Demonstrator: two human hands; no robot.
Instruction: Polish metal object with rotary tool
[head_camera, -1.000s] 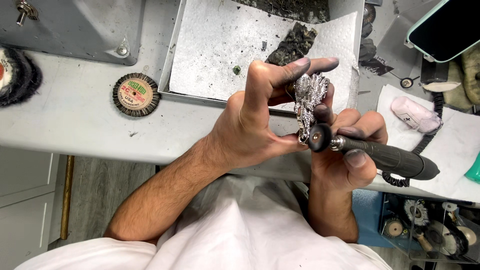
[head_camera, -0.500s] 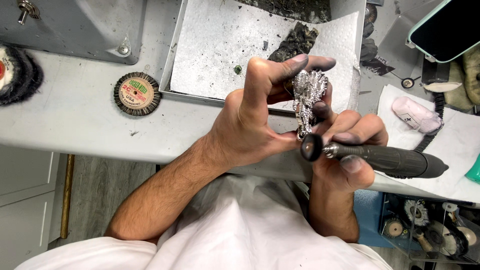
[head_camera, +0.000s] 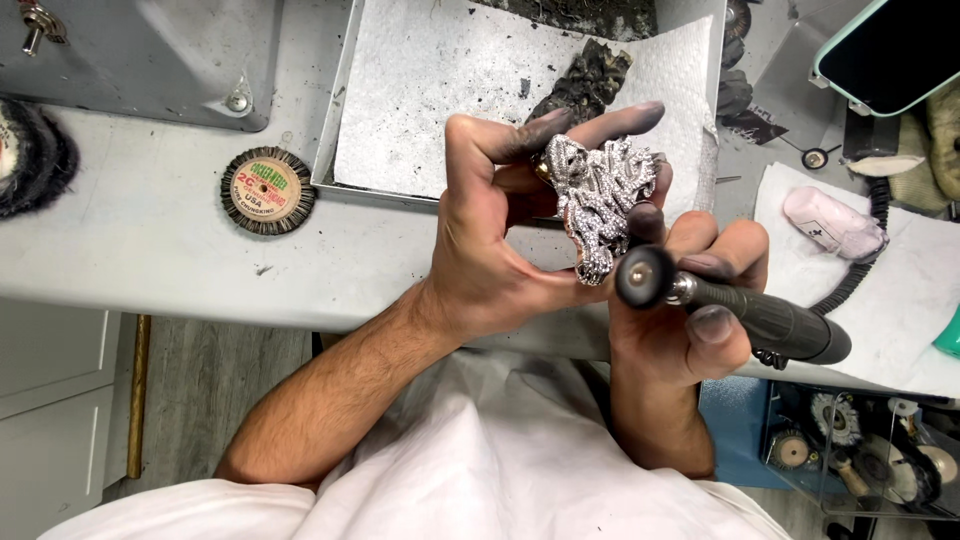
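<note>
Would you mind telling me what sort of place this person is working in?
Probably a jeweller's polishing bench. The left hand holds a stone-studded silver pendant, the right hand holds a rotary handpiece with a dark wheel, and a round bristle brush wheel lies on the grimy worktop.

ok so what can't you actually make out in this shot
- Pendant, head view: its near side and lower end are covered by the left hand fingers, and its fine surface is too small to read.
- Rotary tool: the right hand wraps the grip, and whether the wheel touches the pendant is unclear.
- Phone: cut off by the top and right edges.
- Tray: its far end is cut off by the top edge.
</note>
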